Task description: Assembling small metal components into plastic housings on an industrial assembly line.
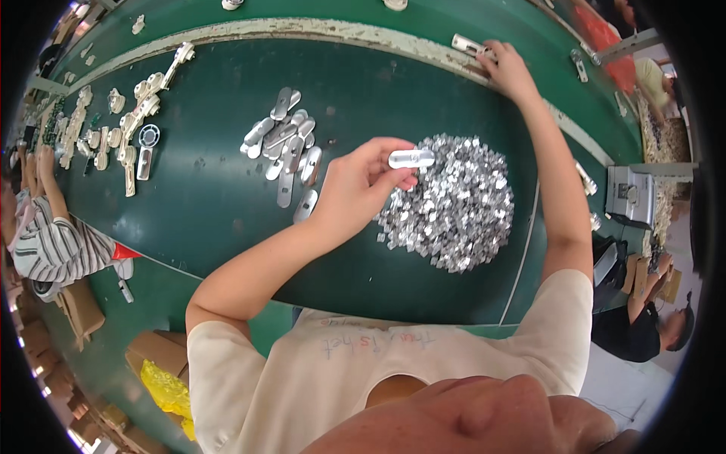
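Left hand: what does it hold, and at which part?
The left hand pinches an oblong silver metal piece by its left end, between thumb and fingertips, above the pile of small metal parts.

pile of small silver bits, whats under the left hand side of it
The left hand, holding an oblong metal plate, hangs over the left edge of the pile of small silver bits. The bits beneath it are hidden; elsewhere the pile rests on the green belt.

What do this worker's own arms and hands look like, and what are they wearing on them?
Both arms are bare from the short sleeves down. The left hand and right hand wear no gloves, and no rings, watch or bracelet show. The cream T-shirt has short sleeves and faint handwritten-style lettering across the chest.
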Available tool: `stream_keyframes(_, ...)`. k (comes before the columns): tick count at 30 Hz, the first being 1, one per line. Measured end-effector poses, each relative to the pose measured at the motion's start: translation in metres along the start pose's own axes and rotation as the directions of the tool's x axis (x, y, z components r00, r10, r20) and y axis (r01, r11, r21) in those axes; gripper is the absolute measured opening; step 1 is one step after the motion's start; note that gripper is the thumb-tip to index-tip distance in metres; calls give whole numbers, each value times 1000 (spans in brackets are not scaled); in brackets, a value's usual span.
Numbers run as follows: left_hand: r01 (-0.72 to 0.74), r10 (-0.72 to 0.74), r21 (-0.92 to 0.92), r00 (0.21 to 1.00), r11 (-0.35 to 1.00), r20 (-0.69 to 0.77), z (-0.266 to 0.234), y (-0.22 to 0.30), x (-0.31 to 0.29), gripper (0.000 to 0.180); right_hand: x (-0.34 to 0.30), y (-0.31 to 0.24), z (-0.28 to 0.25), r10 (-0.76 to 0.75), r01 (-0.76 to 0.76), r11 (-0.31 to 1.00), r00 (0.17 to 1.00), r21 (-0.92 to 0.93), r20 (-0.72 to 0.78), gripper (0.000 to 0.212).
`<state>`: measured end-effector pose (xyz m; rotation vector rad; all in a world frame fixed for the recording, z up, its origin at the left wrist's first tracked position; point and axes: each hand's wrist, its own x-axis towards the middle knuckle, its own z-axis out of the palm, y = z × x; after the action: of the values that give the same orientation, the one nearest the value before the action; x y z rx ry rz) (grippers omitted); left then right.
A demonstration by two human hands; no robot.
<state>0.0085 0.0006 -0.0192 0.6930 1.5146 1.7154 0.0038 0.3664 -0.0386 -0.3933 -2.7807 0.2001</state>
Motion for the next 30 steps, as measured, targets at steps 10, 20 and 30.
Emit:
stream_keyframes(10, 35, -27, -141, 998, 989, 53, -3, 19, -13, 27, -121, -139, -112, 157, -387, 372, 922, 844, 353, 36)
stream_keyframes(20, 114, -103, -45, 974, 992, 201, 13, 16, -23, 33, -190, -177, -93, -81, 92, 789, 996, 608, -46, 34)
stream_keyframes(30, 116, -106, -37, 970, 993, 220, 20, 11, -31, 33, -196, -178, -92, -114, 89, 809, 993, 581, 6, 33)
